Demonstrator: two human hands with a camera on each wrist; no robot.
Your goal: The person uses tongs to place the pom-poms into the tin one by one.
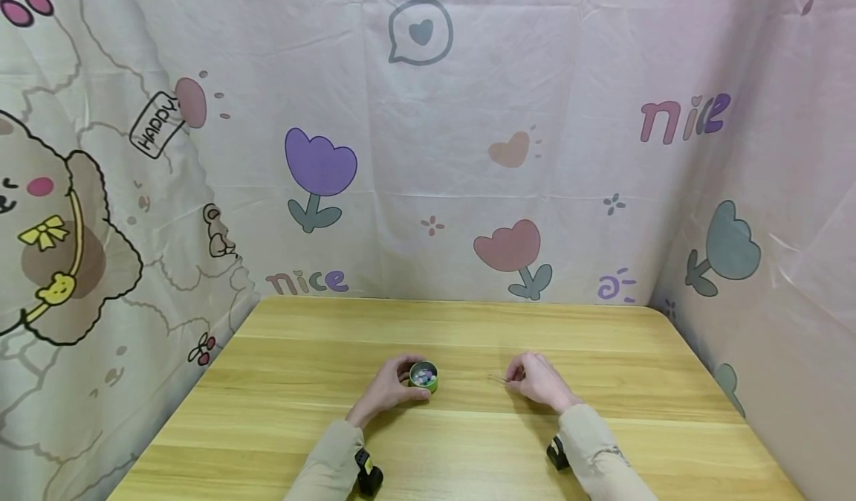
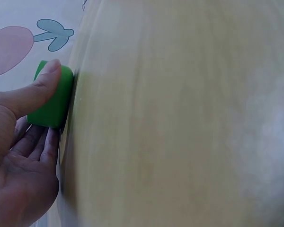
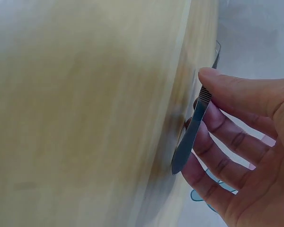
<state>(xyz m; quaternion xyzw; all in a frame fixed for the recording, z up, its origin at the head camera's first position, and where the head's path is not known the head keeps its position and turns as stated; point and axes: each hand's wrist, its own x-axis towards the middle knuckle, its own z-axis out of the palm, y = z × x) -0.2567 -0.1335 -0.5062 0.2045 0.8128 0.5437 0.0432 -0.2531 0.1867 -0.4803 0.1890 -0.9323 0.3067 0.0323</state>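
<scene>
A small round green tin (image 1: 423, 376) holding several small coloured beads sits on the wooden table (image 1: 602, 352). My left hand (image 1: 394, 386) grips the tin from its left side; in the left wrist view the thumb presses the green tin (image 2: 52, 99) wall. My right hand (image 1: 535, 380) rests on the table to the right of the tin and pinches thin metal tweezers (image 1: 498, 378). In the right wrist view the thumb and fingers hold the tweezers (image 3: 191, 132) against the tabletop, tips pointing away from the hand.
A pink cartoon-printed cloth (image 1: 428, 129) hangs close behind the table and along both sides. Bare wood stretches behind and around both hands. The table's far edge (image 1: 455, 300) meets the cloth.
</scene>
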